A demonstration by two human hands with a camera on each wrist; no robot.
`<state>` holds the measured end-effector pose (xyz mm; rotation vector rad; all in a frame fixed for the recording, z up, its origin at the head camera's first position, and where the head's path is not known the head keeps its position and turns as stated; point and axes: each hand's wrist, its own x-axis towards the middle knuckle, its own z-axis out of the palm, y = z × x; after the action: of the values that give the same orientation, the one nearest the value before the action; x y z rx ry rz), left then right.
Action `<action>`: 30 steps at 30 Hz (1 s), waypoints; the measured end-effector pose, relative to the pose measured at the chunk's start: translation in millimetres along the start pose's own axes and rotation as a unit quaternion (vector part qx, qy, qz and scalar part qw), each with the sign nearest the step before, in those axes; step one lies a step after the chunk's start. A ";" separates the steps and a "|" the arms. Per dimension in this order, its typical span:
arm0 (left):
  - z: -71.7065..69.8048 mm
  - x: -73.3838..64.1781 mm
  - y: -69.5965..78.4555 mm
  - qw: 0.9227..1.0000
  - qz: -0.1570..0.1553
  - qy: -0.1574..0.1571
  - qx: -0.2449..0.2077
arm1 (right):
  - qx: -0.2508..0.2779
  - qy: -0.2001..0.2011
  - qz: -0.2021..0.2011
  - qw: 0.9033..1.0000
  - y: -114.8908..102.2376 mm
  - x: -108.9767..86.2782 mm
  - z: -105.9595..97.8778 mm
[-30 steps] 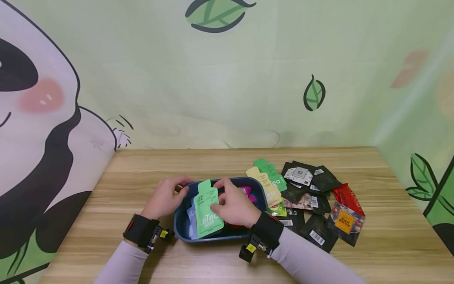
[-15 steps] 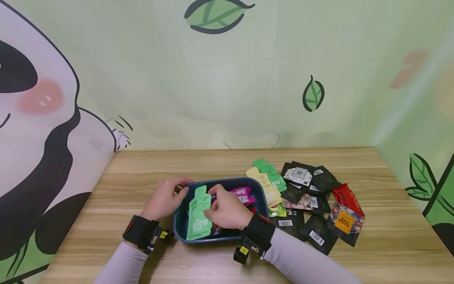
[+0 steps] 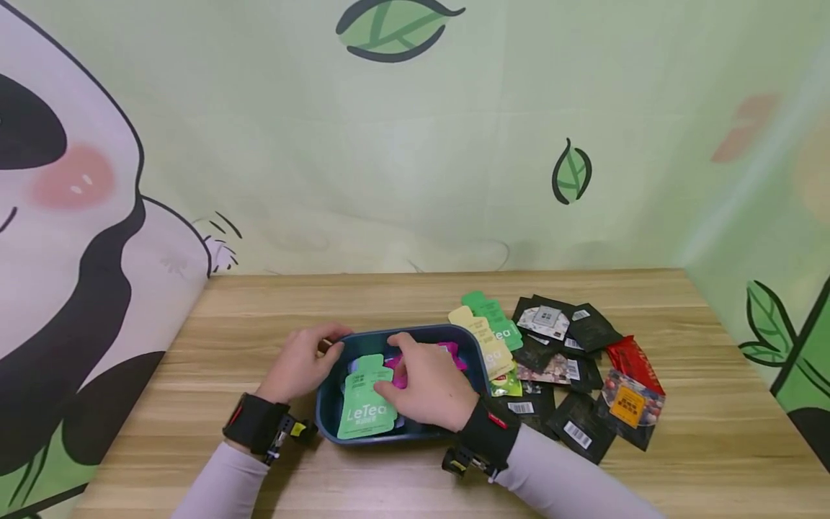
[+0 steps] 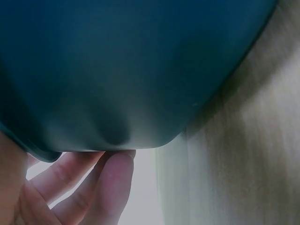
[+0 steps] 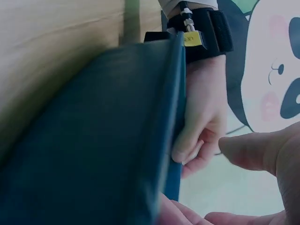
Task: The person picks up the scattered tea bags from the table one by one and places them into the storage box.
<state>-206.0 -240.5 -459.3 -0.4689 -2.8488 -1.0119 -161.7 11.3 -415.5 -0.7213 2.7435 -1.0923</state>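
A dark blue plastic tub (image 3: 328, 407) holds several packets. My left hand (image 3: 301, 364) grips its left back rim, fingers against the outer wall and thumb at the edge. The left wrist view has the tub wall (image 4: 117, 70) above those fingertips (image 4: 115, 173). Inside, a green LeTea sachet (image 3: 367, 396) lies flat at the left. My right hand (image 3: 431, 382) reaches over the tub, thumb beside the sachet's right edge and fingers above a pink packet (image 3: 400, 373). In the right wrist view the right thumb (image 5: 251, 149) and fingers stand apart with nothing between them.
Right of the tub lie a green sachet (image 3: 502, 326), a cream sachet (image 3: 491, 352) and a small yellow-green packet (image 3: 508, 384). Several black packets (image 3: 583, 429) are spread further right, with a red packet (image 3: 635, 364) and an orange-labelled one (image 3: 629, 407). The wooden table (image 3: 272, 303) meets a printed backdrop.
My right hand lowered the green LeTea sachet to the left side of the tub and let it go, then shifted slightly right. The left hand stays at the rim.
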 end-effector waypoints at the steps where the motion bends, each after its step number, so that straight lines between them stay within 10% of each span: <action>1: 0.0 -0.2 -0.2 1.000 -0.001 0.001 0.001 | -0.004 0.010 -0.004 1.000 1.1 -1.2 -2.6; 8: -0.6 -0.5 -1.4 1.000 0.005 0.005 0.001 | -0.081 0.071 -0.029 0.994 17.3 -6.9 -30.0; 19: -1.9 -0.8 0.1 1.000 -0.012 -0.008 0.004 | -0.207 0.060 -0.066 0.974 77.2 -3.8 -78.3; 30: -1.6 -0.8 2.1 1.000 -0.014 -0.011 0.001 | -0.251 0.067 -0.021 0.965 134.7 2.4 -103.6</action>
<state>-204.7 -240.2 -456.9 -0.4453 -2.8831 -1.0159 -243.5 159.5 -429.4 -0.7828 3.1718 -0.4527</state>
